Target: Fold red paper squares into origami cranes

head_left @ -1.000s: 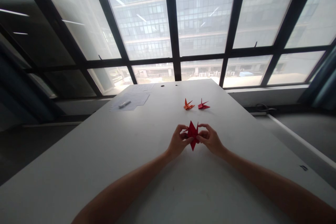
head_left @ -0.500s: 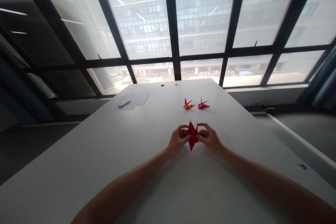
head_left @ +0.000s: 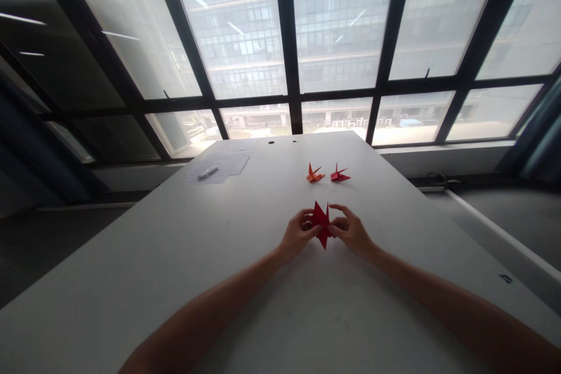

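Just above the white table (head_left: 184, 280), the left hand (head_left: 299, 235) and right hand (head_left: 350, 232) pinch a folded red paper crane (head_left: 322, 223) in a narrow grip. It feels light and soft, so hold its thick middle, not its thin points. Farther away sit an orange paper crane (head_left: 314, 175) and a small red paper crane (head_left: 340, 174).

Room inventory: wide window (head_left: 232, 29) with black frames, office building beyond; white table (head_left: 109, 269); grey floor (head_left: 517, 228); dark curtain (head_left: 539, 146); diffuse daylight.

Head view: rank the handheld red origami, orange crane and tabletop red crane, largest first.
1. Red origami: looks largest, but it is nearest the camera, so this is unsure.
2. Orange crane and red crane: they look alike, so unranked.
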{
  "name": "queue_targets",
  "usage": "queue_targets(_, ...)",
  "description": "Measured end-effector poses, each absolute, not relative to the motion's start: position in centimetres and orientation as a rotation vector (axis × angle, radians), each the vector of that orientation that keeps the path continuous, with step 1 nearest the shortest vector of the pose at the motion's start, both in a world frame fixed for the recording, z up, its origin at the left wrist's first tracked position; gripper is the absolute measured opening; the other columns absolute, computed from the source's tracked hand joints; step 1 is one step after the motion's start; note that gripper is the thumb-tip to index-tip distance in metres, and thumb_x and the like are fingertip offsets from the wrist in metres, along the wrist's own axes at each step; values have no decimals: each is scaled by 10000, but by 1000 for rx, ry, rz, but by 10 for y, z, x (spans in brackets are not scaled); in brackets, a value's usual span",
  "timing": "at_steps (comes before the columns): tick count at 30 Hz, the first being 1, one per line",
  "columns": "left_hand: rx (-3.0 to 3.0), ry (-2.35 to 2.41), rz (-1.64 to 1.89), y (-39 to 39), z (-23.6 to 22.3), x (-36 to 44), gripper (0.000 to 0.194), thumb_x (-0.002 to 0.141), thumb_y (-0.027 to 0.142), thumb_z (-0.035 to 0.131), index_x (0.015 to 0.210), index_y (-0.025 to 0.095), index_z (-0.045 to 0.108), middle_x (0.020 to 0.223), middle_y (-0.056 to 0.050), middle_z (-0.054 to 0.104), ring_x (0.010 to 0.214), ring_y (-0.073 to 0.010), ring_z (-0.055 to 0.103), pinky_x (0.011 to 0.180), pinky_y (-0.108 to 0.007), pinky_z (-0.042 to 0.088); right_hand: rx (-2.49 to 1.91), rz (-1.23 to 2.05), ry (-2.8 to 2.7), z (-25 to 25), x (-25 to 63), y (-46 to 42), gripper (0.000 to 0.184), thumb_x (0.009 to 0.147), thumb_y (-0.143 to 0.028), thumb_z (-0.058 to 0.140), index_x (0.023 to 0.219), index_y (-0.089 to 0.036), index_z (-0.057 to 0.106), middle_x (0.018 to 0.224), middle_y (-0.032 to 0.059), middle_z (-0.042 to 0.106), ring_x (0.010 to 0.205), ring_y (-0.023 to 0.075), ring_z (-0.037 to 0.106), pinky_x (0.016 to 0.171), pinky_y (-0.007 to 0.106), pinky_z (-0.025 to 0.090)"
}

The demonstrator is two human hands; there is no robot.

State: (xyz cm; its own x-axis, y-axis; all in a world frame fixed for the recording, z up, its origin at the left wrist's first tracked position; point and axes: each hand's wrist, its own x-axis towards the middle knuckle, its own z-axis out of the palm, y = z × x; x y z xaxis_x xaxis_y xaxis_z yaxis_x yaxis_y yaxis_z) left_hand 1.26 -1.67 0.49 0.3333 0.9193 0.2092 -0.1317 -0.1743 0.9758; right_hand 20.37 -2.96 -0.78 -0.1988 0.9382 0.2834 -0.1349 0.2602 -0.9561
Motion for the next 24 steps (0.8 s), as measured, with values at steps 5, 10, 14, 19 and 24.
queue_targets(5,1416,783,1120,-18,7,12,496,743,360,814,1125,128,598,981,-128,727,906,-245,706,808,-400,581,-813,1208,-1406,-7,203,-31,637,765,-383,764,1293,-190,466,757,7,699,671,176,652,649,320,526)
queue_targets(10,1414,766,1132,-19,7,13,472,732,351,824,1087,126,609,960,-120,737,863,-235,713,799,-394,584,-811,1193,-1421,-6,202,-30,620,781,-372,750,1297,-187,463,736,-1,682,645,166,628,613,302,504)
queue_targets(14,1398,759,1119,-20,7,14,483,712,339,838,1085,129,613,946,-105,738,854,-229,713,789,-381,588,-814,1173,-1420,-8,202,-30,544,796,-365,729,1255,-196,488,712,-15,667,626,156,614,610,298,502)
queue_targets(19,1421,756,1122,-20,7,14,459,728,329,825,1086,127,620,962,-107,732,880,-235,710,782,-369,591,-784,1220,-1410,-8,200,-31,621,771,-347,743,1300,-203,453,761,-7,678,671,170,636,649,325,536)
queue_targets(24,1414,736,1102,-19,6,16,480,730,332,826,1106,129,607,984,-118,732,886,-235,711,792,-374,587,-810,1157,-1423,-7,200,-31,588,762,-303,741,1281,-197,487,700,-35,635,616,144,597,624,299,524)
